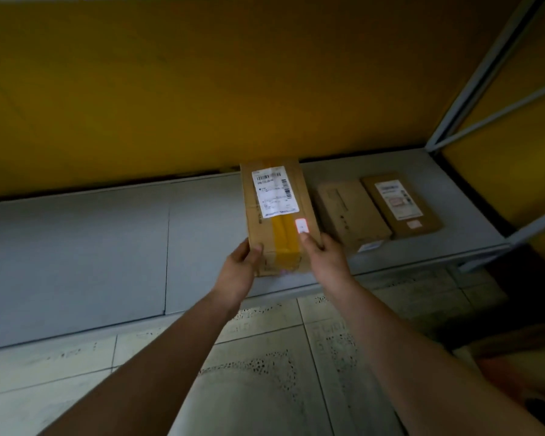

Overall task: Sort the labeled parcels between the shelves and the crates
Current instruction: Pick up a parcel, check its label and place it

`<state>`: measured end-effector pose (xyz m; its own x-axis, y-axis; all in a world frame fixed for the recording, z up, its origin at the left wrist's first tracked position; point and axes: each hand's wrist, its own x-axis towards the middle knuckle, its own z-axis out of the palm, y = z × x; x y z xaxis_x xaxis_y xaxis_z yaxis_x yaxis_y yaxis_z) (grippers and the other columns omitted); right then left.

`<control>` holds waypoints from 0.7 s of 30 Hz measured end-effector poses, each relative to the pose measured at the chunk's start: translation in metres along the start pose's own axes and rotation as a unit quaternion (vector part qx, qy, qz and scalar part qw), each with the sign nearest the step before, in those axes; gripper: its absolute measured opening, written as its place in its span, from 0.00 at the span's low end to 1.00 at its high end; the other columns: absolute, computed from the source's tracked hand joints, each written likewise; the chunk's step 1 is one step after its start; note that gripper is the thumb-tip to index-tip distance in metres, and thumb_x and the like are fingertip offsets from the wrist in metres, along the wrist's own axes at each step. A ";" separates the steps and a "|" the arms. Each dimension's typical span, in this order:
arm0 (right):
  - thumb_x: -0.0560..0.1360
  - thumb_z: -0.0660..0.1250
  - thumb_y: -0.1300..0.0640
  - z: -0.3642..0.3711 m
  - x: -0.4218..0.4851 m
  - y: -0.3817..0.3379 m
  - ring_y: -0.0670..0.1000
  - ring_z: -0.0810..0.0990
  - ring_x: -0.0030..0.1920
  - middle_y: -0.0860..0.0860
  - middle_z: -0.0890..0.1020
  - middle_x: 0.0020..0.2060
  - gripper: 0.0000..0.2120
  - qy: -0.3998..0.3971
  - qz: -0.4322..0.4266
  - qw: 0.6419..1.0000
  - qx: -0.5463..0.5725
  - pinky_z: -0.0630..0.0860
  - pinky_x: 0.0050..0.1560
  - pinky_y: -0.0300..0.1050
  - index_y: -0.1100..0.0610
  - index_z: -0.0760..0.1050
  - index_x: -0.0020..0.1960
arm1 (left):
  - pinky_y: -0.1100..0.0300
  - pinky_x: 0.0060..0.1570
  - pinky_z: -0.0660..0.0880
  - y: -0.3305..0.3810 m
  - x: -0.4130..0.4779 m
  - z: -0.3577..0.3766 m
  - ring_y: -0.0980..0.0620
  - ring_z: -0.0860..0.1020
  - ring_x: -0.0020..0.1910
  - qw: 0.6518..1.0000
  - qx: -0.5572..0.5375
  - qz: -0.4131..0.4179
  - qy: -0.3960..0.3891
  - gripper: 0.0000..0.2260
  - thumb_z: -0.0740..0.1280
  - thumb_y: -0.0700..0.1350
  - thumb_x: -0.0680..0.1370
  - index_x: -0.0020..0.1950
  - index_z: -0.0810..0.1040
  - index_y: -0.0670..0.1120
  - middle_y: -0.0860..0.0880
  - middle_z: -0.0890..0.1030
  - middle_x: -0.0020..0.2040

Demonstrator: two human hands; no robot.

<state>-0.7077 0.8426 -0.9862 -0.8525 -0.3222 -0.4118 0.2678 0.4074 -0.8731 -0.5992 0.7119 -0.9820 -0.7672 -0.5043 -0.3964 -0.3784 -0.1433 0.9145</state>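
A brown cardboard parcel (277,212) with a white shipping label and yellow tape lies lengthwise on the grey shelf (107,247). My left hand (238,272) grips its near left corner, thumb on top. At the near right corner my right hand (326,258) holds it, thumb pressed on the top near a small white sticker. Two flatter parcels lie to the right: a plain light brown one (353,212) and a darker one with a label (401,204).
A yellow wall (202,89) backs the shelf. Grey metal shelf posts and braces (472,89) rise at the right. Tiled floor (264,372) lies below the shelf edge. A blurred orange-brown object (516,366) sits low at the right.
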 end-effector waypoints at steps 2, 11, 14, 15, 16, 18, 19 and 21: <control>0.80 0.62 0.43 -0.004 -0.021 -0.001 0.48 0.79 0.55 0.46 0.81 0.56 0.15 -0.015 -0.034 0.999 0.015 0.72 0.47 0.42 0.46 0.75 0.64 | 0.51 0.71 0.69 0.006 -0.024 -0.009 0.62 0.77 0.61 1.000 0.008 0.029 -0.004 0.12 0.60 0.53 0.84 0.67 0.74 0.63 0.68 0.81 0.55; 0.81 0.65 0.58 -0.011 -0.101 0.003 0.37 0.78 0.63 0.39 0.80 0.62 0.24 -0.129 -0.129 0.982 0.037 0.73 0.63 0.36 0.46 0.67 0.75 | 0.49 0.75 0.65 0.005 -0.106 -0.049 0.63 0.73 0.69 0.996 0.047 0.075 0.008 0.18 0.59 0.59 0.83 0.74 0.70 0.64 0.65 0.77 0.67; 0.81 0.65 0.60 -0.014 -0.103 0.010 0.37 0.78 0.63 0.39 0.81 0.62 0.25 -0.129 -0.143 0.980 0.042 0.73 0.61 0.31 0.46 0.67 0.75 | 0.62 0.69 0.66 -0.003 -0.112 -0.047 0.69 0.72 0.67 0.991 0.085 0.105 0.018 0.19 0.58 0.57 0.83 0.75 0.69 0.64 0.69 0.77 0.66; 0.81 0.65 0.60 -0.016 -0.103 0.009 0.38 0.78 0.63 0.39 0.81 0.62 0.25 -0.131 -0.146 0.980 0.042 0.73 0.61 0.31 0.46 0.67 0.75 | 0.66 0.66 0.66 -0.002 -0.112 -0.049 0.71 0.72 0.66 0.989 0.094 0.110 0.021 0.19 0.58 0.57 0.83 0.75 0.68 0.64 0.70 0.76 0.66; 0.81 0.65 0.61 -0.019 -0.103 0.007 0.39 0.78 0.64 0.39 0.81 0.62 0.25 -0.134 -0.153 0.978 0.040 0.73 0.62 0.33 0.46 0.67 0.75 | 0.69 0.63 0.66 0.000 -0.112 -0.050 0.72 0.71 0.66 0.988 0.101 0.116 0.021 0.20 0.58 0.56 0.83 0.75 0.67 0.64 0.71 0.76 0.66; 0.80 0.64 0.63 -0.023 -0.103 0.004 0.40 0.77 0.65 0.39 0.80 0.63 0.25 -0.140 -0.166 0.976 0.031 0.72 0.65 0.37 0.47 0.67 0.75 | 0.69 0.63 0.66 0.003 -0.112 -0.051 0.71 0.71 0.67 0.986 0.107 0.130 0.010 0.20 0.58 0.54 0.84 0.77 0.65 0.63 0.70 0.75 0.67; 0.80 0.64 0.64 -0.023 -0.104 0.004 0.40 0.77 0.66 0.39 0.80 0.64 0.26 -0.142 -0.166 0.976 0.027 0.71 0.66 0.39 0.47 0.67 0.75 | 0.67 0.65 0.66 0.002 -0.112 -0.051 0.69 0.71 0.69 0.985 0.106 0.134 0.006 0.21 0.59 0.52 0.84 0.77 0.65 0.62 0.68 0.75 0.68; 0.81 0.63 0.65 -0.021 -0.103 0.005 0.38 0.76 0.66 0.38 0.80 0.64 0.27 -0.135 -0.165 0.977 0.024 0.71 0.66 0.37 0.47 0.66 0.75 | 0.64 0.68 0.66 -0.001 -0.110 -0.050 0.67 0.70 0.70 0.986 0.097 0.136 0.010 0.21 0.59 0.51 0.84 0.78 0.64 0.61 0.67 0.75 0.69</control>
<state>-0.6282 0.8956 -0.9423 -0.7479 -0.6454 -0.1551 0.0251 0.2060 -0.9782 -0.4887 0.7251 -0.9358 -0.8447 -0.5180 -0.1347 -0.2528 0.1644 0.9534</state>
